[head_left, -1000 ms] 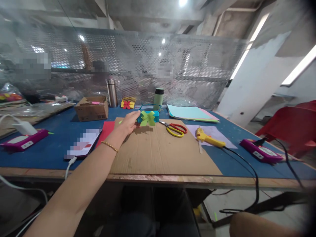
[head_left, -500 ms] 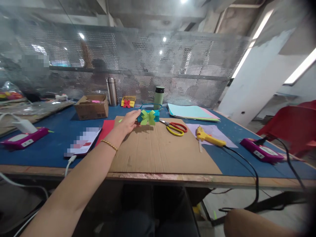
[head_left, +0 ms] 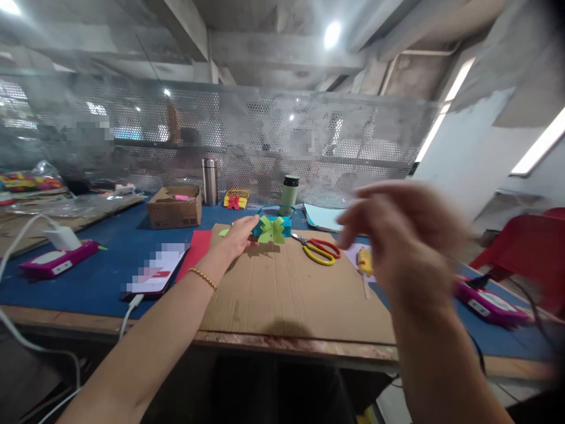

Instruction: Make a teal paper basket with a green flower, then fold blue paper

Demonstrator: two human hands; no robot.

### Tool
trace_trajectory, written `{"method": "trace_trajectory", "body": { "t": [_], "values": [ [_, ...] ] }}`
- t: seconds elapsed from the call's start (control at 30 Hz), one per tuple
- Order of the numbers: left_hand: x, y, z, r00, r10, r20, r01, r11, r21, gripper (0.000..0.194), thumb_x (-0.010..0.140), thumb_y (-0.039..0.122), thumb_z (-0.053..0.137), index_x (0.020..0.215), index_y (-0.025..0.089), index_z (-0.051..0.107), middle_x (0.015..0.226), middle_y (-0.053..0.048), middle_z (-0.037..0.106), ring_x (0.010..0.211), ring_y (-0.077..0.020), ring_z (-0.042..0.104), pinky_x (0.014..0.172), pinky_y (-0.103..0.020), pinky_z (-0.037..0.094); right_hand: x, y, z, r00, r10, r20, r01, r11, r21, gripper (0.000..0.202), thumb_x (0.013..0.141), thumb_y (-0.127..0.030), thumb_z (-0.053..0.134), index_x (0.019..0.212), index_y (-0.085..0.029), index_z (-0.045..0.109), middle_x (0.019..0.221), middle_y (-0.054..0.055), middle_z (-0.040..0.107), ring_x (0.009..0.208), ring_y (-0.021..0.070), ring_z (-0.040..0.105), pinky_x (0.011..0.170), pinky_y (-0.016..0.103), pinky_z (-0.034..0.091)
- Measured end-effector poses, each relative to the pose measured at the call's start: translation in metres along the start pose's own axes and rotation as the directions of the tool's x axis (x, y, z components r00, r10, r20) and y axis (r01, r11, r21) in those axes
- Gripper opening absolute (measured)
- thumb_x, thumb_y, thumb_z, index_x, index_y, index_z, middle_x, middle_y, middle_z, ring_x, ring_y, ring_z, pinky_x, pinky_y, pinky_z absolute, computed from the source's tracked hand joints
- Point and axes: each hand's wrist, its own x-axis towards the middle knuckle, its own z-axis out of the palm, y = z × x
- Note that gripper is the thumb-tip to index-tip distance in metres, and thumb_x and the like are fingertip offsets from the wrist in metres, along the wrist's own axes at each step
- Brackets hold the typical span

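Observation:
My left hand [head_left: 242,234] grips the left side of a small blue paper basket [head_left: 286,226] at the far part of the cardboard sheet. A light green paper bow [head_left: 271,229] decorates the basket's front, and a thin blue handle arches above it. My right hand [head_left: 401,235] is raised in the air on the right, smeared by motion, so its fingers cannot be read. Behind it, partly covered, lies a yellow glue gun [head_left: 364,261]. Scissors [head_left: 318,250] with red and yellow handles rest just right of the basket.
Under the basket lies a cardboard sheet [head_left: 286,300]. A phone [head_left: 154,272], red paper [head_left: 193,254] and a purple power strip [head_left: 62,259] are on the left. Farther back stand a cardboard box [head_left: 174,211], a steel bottle [head_left: 210,182], a green bottle [head_left: 289,194] and a yellow basket [head_left: 236,199].
My right hand has come up into view from the lower right, now covering part of the glue gun. The camera view has tilted upward. My left hand keeps hold of the basket.

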Motion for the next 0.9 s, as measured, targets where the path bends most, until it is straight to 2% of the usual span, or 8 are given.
{"method": "trace_trajectory", "body": {
  "t": [0.1, 0.17, 0.23, 0.3, 0.4, 0.57, 0.73, 0.9],
  "values": [
    [-0.002, 0.002, 0.001, 0.999, -0.013, -0.034, 0.014, 0.999, 0.037, 0.017, 0.098, 0.032, 0.062, 0.095, 0.017, 0.069, 0.070, -0.001, 0.067, 0.049, -0.0105, 0.060, 0.047, -0.021, 0.045, 0.024, 0.046, 0.017, 0.968, 0.195, 0.158, -0.149, 0.954, -0.261, 0.016, 0.090, -0.032, 0.062, 0.089, -0.020, 0.073, 0.075, 0.004, 0.070, 0.065, 0.0180, 0.065, 0.063, 0.033, 0.051],
    [-0.002, 0.003, 0.002, 0.999, -0.013, -0.036, 0.015, 0.998, 0.053, 0.018, 0.097, 0.034, 0.062, 0.093, 0.017, 0.067, 0.070, 0.000, 0.067, 0.048, -0.0101, 0.060, 0.047, -0.021, 0.045, 0.033, 0.083, 0.028, 0.938, 0.312, 0.148, -0.207, 0.852, -0.481, 0.016, 0.084, -0.028, 0.062, 0.077, -0.019, 0.073, 0.073, 0.006, 0.070, 0.073, 0.0216, 0.065, 0.071, 0.035, 0.049],
    [-0.002, 0.003, 0.002, 1.000, -0.013, -0.027, 0.015, 0.998, 0.066, 0.019, 0.096, 0.036, 0.064, 0.093, 0.017, 0.066, 0.071, 0.000, 0.067, 0.049, -0.0099, 0.061, 0.047, -0.020, 0.044, 0.034, 0.113, 0.037, 0.921, 0.360, 0.146, -0.246, 0.832, -0.497, 0.022, 0.086, -0.030, 0.056, 0.078, -0.018, 0.072, 0.074, 0.006, 0.070, 0.076, 0.0224, 0.065, 0.072, 0.034, 0.048],
    [-0.003, 0.003, 0.003, 1.000, -0.012, -0.009, 0.013, 0.997, 0.076, 0.021, 0.096, 0.037, 0.065, 0.092, 0.017, 0.066, 0.071, 0.000, 0.067, 0.049, -0.0096, 0.060, 0.046, -0.019, 0.043, 0.027, 0.128, 0.044, 0.911, 0.365, 0.193, -0.245, 0.853, -0.461, 0.027, 0.090, -0.033, 0.051, 0.079, -0.018, 0.071, 0.075, 0.005, 0.071, 0.077, 0.0215, 0.065, 0.072, 0.032, 0.049],
    [-0.004, 0.000, 0.004, 1.000, -0.012, 0.020, 0.010, 0.996, 0.089, 0.021, 0.096, 0.038, 0.064, 0.093, 0.018, 0.066, 0.072, 0.000, 0.066, 0.050, -0.0095, 0.060, 0.046, -0.019, 0.043, 0.015, 0.128, 0.050, 0.889, 0.366, 0.274, -0.248, 0.890, -0.384, 0.035, 0.096, -0.038, 0.042, 0.082, -0.019, 0.067, 0.082, 0.005, 0.071, 0.080, 0.0192, 0.068, 0.067, 0.027, 0.051],
    [-0.002, -0.006, 0.005, 0.999, -0.018, 0.035, 0.014, 0.993, 0.117, 0.023, 0.095, 0.041, 0.064, 0.093, 0.018, 0.066, 0.077, -0.002, 0.067, 0.053, -0.0106, 0.061, 0.048, -0.021, 0.047, 0.008, 0.113, 0.055, 0.807, 0.501, 0.313, -0.442, 0.863, -0.243, 0.022, 0.097, -0.029, 0.046, 0.085, -0.018, 0.059, 0.089, 0.007, 0.070, 0.075, 0.0163, 0.070, 0.055, 0.022, 0.054],
    [-0.001, -0.011, 0.005, 0.997, -0.019, 0.071, 0.007, 0.988, 0.157, 0.022, 0.097, 0.039, 0.060, 0.098, 0.018, 0.066, 0.082, -0.003, 0.067, 0.057, -0.0113, 0.062, 0.047, -0.021, 0.049, 0.005, 0.120, 0.056, 0.809, 0.516, 0.283, -0.464, 0.855, -0.231, 0.020, 0.094, -0.025, 0.050, 0.075, -0.019, 0.055, 0.076, 0.004, 0.067, 0.065, 0.0154, 0.067, 0.052, 0.022, 0.053],
    [-0.004, -0.011, 0.005, 0.990, -0.059, 0.124, 0.033, 0.978, 0.206, 0.028, 0.100, 0.040, 0.053, 0.112, 0.017, 0.063, 0.084, -0.006, 0.068, 0.057, -0.0136, 0.064, 0.050, -0.025, 0.055, 0.002, 0.134, 0.055, 0.821, 0.516, 0.245, -0.476, 0.855, -0.206, 0.016, 0.089, -0.030, 0.058, 0.077, -0.020, 0.059, 0.075, 0.004, 0.069, 0.069, 0.0169, 0.068, 0.058, 0.024, 0.054]
  ]
}}
